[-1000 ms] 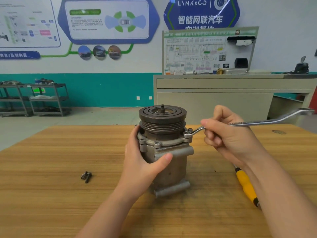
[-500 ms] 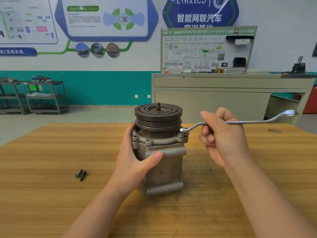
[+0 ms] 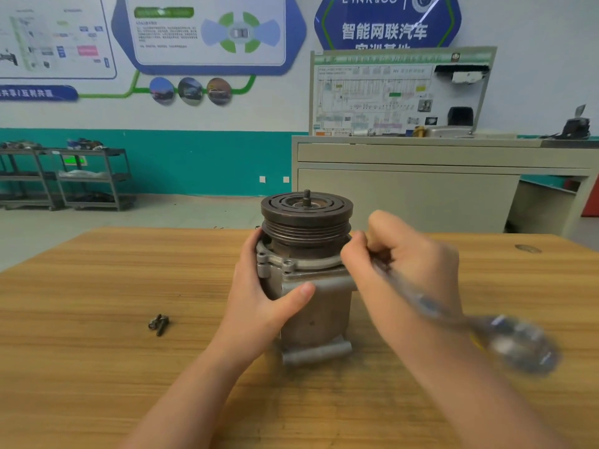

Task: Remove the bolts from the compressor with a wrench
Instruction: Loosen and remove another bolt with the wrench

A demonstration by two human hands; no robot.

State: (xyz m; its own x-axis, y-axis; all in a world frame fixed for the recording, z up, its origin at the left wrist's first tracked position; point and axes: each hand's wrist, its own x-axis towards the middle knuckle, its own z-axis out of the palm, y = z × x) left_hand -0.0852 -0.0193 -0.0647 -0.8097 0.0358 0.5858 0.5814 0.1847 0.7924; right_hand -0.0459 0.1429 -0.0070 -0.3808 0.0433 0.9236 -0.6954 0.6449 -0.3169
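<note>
Compressor [image 3: 311, 286] stands upright on the wooden desk [image 3: 97, 367], pulley end up. Left hand [image 3: 262, 303] wraps the housing from the left — thumb across the front, fingers curled round the body just below the flange. Right hand [image 3: 402, 270] sits against the right side of the flange, fingers clenched round the wrench [image 3: 437, 306]; its shaft runs down-right over the forearm, heavily motion-blurred, free end a smear. Wrench head is hidden behind the fingers. Two loose bolts [image 3: 158, 324] lie on the desk, well left of the compressor.
</note>
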